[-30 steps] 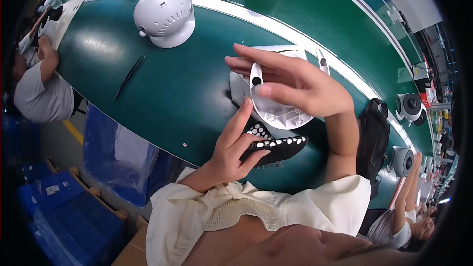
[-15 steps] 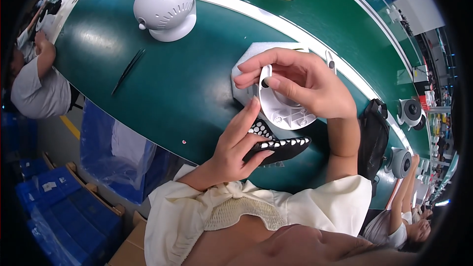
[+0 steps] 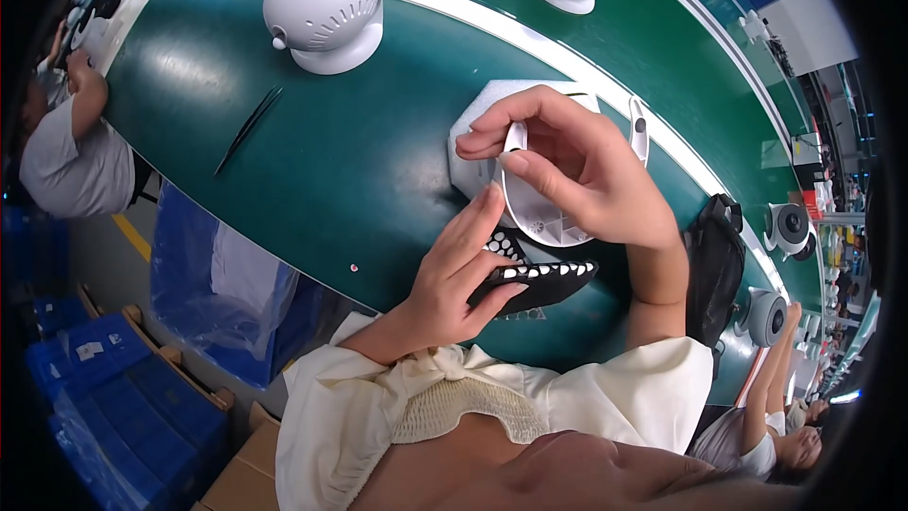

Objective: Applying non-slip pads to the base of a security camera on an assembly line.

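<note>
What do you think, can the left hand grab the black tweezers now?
Probably not now: the left hand is pinching the black white-dotted piece, so it may need to let go first. The black tweezers lie farther left on the green table.

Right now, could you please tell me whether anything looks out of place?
A tiny pinkish speck lies on the green bench near its edge, left of the left hand; apart from other things, it looks like stray debris, too small to identify.

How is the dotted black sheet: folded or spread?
Folded: the sheet, in the left hand, shows white dots along its bend and behind it.
</note>
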`<state>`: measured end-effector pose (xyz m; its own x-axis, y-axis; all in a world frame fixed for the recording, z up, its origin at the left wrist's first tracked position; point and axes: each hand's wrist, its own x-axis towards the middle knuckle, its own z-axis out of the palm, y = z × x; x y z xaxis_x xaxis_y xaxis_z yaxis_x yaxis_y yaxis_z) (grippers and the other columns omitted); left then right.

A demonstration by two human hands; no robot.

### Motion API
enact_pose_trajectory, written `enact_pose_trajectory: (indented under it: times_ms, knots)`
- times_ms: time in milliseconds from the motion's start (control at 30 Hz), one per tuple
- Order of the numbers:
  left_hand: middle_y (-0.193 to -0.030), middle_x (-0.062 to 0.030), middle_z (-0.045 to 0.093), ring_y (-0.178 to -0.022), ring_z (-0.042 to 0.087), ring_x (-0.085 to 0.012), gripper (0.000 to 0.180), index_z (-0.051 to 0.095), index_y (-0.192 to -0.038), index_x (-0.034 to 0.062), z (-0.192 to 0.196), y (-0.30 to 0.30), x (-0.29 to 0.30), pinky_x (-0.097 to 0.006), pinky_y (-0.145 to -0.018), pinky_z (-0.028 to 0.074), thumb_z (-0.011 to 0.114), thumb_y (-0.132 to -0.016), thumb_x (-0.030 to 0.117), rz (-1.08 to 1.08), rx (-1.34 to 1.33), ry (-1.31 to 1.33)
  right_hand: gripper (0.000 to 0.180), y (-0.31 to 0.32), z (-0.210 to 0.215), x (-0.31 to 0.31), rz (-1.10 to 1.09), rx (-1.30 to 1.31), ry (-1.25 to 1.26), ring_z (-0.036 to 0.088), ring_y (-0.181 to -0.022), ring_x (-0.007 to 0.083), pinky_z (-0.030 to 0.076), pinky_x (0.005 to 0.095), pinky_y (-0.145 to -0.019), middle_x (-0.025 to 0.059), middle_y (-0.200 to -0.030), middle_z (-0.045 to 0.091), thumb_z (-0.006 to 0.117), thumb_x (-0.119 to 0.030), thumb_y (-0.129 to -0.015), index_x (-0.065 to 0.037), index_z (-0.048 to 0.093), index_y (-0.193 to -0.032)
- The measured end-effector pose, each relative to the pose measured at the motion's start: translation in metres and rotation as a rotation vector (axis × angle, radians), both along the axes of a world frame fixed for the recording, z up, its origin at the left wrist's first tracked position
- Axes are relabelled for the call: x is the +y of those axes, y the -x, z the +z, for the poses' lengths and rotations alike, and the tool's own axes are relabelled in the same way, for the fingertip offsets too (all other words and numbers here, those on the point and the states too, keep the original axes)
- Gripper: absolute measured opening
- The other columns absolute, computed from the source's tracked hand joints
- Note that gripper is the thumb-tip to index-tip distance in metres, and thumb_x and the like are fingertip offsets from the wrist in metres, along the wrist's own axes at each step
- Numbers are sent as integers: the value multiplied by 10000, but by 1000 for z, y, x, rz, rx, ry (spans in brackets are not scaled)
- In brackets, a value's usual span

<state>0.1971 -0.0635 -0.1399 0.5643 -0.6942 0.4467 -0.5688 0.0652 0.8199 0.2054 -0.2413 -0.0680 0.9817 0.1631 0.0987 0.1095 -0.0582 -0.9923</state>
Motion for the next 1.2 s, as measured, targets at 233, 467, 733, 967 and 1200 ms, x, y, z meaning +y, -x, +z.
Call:
enact_pose_trajectory:
  times_ms: [233, 467, 733, 967, 1200]
  knots:
    - [-1109, -280, 495, -1111, 424, -434, 164, 499, -789, -53, 9, -9, 7, -433, -895, 372, 622, -712, 24, 54, 67, 202, 296, 1, 0, 0, -156, -153, 103, 472, -1101, 239, 354, 330, -930, 188, -1118, 504, 390, 32, -835, 47, 404, -1130]
    - [-875, -64, 476, -760, 455, -72, 226, 366, -963, 3, 0, 4, 27, -206, -685, 386, 520, -797, 10, 236, 478, 326, 412, 25, 38, 7, 33, -394, 702, 520, -800, 277, 410, 313, -700, 111, -913, 558, 684, -219, -662, 4, 534, -974]
    - [-805, -98, 638, -667, 595, -94, 161, 593, -871, -23, 16, -6, 23, -198, -565, 453, 628, -716, -48, 262, 350, 228, 226, 23, 13, 16, 31, -373, 581, 445, -661, 225, 352, 300, -579, 62, -712, 525, 702, -55, -620, -18, 577, -805]
    - [-698, -112, 633, -559, 609, -162, 166, 603, -827, -26, 12, -8, 25, -221, -505, 449, 663, -673, -36, 262, 210, 266, 256, 27, 23, 21, 2, -489, 755, 441, -668, 204, 332, 281, -627, 33, -706, 521, 690, -61, -602, -45, 599, -840]
    - [-650, -121, 620, -510, 601, -200, 163, 595, -810, -30, 13, -10, 21, -240, -476, 448, 665, -662, -36, 218, 137, 276, 317, 37, 21, 24, -128, -584, 900, 460, -706, 193, 313, 285, -550, 50, -787, 515, 603, -124, -569, -21, 594, -868]
